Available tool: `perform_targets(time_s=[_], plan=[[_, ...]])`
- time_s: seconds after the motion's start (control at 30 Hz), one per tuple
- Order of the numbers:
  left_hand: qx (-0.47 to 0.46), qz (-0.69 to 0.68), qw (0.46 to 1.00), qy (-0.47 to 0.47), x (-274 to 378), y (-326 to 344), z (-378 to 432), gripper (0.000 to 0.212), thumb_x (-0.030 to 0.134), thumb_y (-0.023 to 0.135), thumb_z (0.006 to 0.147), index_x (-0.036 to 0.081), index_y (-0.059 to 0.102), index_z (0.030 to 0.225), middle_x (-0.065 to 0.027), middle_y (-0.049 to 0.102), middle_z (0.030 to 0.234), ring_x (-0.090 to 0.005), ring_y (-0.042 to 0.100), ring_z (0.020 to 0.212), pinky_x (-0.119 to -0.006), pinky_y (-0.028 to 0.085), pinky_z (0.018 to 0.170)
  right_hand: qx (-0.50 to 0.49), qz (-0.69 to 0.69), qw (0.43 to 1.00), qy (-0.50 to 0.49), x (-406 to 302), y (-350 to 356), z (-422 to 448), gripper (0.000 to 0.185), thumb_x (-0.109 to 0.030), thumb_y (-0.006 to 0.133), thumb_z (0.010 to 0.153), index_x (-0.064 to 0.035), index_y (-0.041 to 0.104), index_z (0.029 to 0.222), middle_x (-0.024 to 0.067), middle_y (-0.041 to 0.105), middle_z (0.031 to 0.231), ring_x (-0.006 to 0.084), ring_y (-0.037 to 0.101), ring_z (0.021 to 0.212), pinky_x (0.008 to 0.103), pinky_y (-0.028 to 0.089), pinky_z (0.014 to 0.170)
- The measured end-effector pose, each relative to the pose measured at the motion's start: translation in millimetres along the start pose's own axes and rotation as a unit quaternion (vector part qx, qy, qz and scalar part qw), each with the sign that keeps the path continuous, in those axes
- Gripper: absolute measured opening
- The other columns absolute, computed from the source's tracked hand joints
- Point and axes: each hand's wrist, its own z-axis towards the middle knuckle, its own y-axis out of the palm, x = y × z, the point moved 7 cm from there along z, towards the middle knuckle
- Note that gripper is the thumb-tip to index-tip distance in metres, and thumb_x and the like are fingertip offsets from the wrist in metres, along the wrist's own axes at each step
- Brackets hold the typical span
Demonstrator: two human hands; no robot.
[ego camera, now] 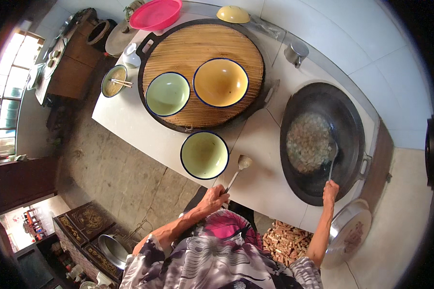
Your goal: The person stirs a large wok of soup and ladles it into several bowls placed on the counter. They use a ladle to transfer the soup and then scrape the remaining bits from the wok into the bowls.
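My right hand (331, 190) grips the handle of a metal ladle or spatula (333, 153), its head down in a large black wok (349, 108) at the edge of pale, chopped, steaming food (308, 142). In my left hand (216, 197) is a second utensil (243, 162), with food residue on its head, held over the counter. Just beyond that hand stands a pale green enamel bowl (204, 155) with a blue rim. Another green bowl (167, 94) and a larger yellow bowl (220, 83) sit on a round slatted cover (202, 41) over a second wok.
A bowl of yellowish mixture (114, 81) with chopsticks stands by a white jug (131, 56). Farther back are a pink basin (155, 14), a small yellow bowl (233, 14) and a metal mug (296, 53). A metal basin (354, 224) lies beside my right forearm; corncobs (285, 242) are piled below the counter.
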Motion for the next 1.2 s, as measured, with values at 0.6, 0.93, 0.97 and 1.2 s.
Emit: perform_targets(time_s=[0.6,0.93,0.97,1.2], plan=[[0.198,-0.116,0.971,-0.071,-57,26,9,0.028,0.023,0.058,0.094,-0.003,0.059,0.107,-0.0079,0.065,0.083,-0.0145,0.064,0.073,-0.027,0.052,0.06,-0.11,-0.313,0.865,-0.375,-59,50,-29,0.027,-0.011,0.057,0.09,0.0021,0.06,0.113,0.0266,0.061,0.078,0.045,0.06,0.076,0.0499,0.044,0.063],[0.452,-0.221,0.861,0.073,-39,-197,-31,0.039,0.04,0.057,0.093,0.001,0.061,0.096,-0.0121,0.066,0.087,-0.0187,0.065,0.074,-0.031,0.052,0.066,-0.184,-0.187,0.914,-0.31,-14,-22,-129,0.029,-0.003,0.059,0.084,0.0028,0.062,0.112,0.0213,0.054,0.067,0.0179,0.057,0.063,0.0336,0.046,0.062],[0.449,-0.236,0.858,0.082,-41,-219,-16,0.039,0.041,0.059,0.091,0.002,0.06,0.098,-0.0131,0.066,0.09,-0.0207,0.066,0.076,-0.033,0.053,0.068,-0.214,-0.246,0.909,-0.26,-19,-7,-135,0.029,-0.003,0.058,0.084,0.0009,0.063,0.112,0.0191,0.053,0.066,0.0165,0.055,0.065,0.0305,0.045,0.064],[0.32,-0.465,0.819,0.105,-25,-293,105,0.048,0.044,0.061,0.09,0.002,0.054,0.114,-0.0122,0.061,0.092,-0.0246,0.064,0.084,-0.039,0.055,0.076,-0.081,-0.18,0.955,-0.22,-12,42,-68,0.019,-0.017,0.058,0.087,0.0013,0.061,0.088,0.0177,0.057,0.064,0.0275,0.054,0.057,0.0386,0.043,0.057]])
